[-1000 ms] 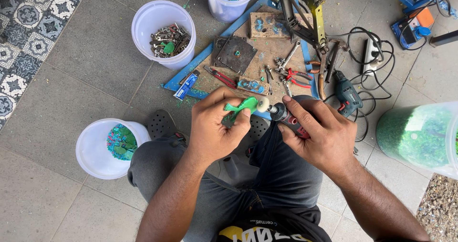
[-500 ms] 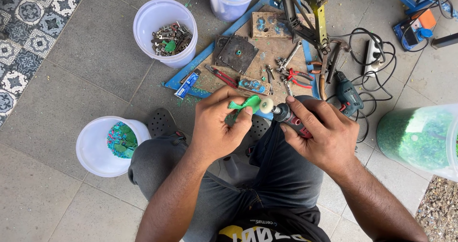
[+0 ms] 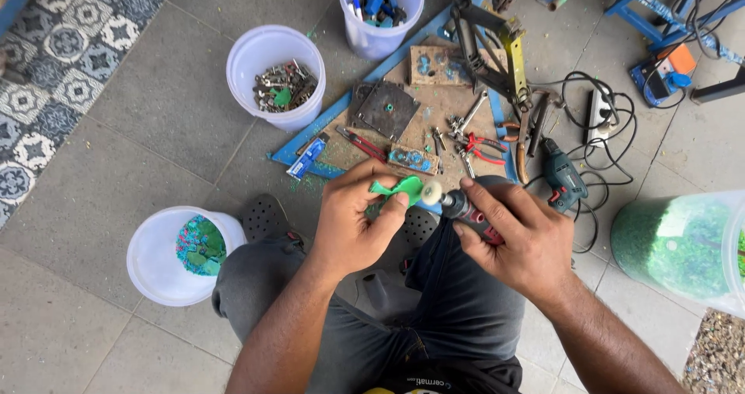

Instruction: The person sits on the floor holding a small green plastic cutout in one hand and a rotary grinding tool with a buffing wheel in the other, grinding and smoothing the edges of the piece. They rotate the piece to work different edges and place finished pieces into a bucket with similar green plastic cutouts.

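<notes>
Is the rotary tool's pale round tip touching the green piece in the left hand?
Touching. The head view shows the rotary tool's round tip pressed against the green piece's edge, no gap, held by the left hand.

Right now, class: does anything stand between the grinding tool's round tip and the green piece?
Nothing visible does. The left hand holds the green piece, and the tool's pale round tip, gripped by the right hand, sits right against it.

1. Your forearms are bare down to your left hand (image 3: 353, 223) and right hand (image 3: 521, 239); no sleeves show.
2. You wear grey trousers (image 3: 458, 316), just below the hands.
3. Dark perforated clogs (image 3: 266, 217) sit beside the trousers.
</notes>
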